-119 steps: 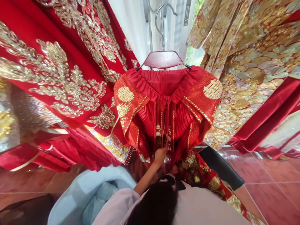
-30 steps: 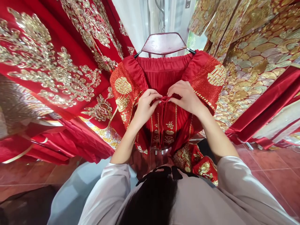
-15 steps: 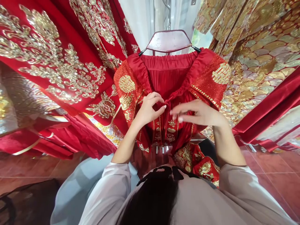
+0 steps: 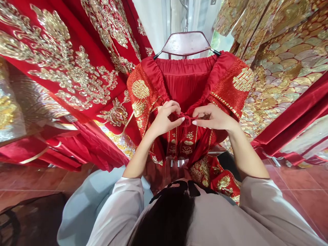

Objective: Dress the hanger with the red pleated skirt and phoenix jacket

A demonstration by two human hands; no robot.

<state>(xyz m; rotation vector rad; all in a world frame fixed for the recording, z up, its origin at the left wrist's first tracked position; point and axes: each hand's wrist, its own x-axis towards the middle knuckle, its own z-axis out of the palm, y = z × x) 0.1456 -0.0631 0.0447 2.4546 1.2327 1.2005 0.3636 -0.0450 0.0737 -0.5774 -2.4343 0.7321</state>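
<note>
A red garment (image 4: pixel 184 85) with a gathered neckline and gold embroidery hangs from a dark-rimmed hanger (image 4: pixel 186 43) in front of me. At the middle of its neckline, a thin red drawstring (image 4: pixel 187 118) is looped in a small knot or bow. My left hand (image 4: pixel 169 118) pinches the string on the left side of the knot. On the other side, my right hand (image 4: pixel 212 117) is closed on the string between thumb and fingers. The string runs taut between both hands. Part of it is hidden behind my fingers.
Red fabric with gold sequins (image 4: pixel 84 75) hangs close on the left, and a gold scale-patterned garment (image 4: pixel 282 68) on the right. Below left stands a grey-blue chair (image 4: pixel 79 205). Embroidered red cloth (image 4: pixel 220 177) lies near my lap. Reddish tiles (image 4: pixel 299 188) cover the floor.
My right hand, which was apart from the string and blurred, has come up to the knot and taken hold of it. My left hand keeps its pinch. The string now stretches sideways.
</note>
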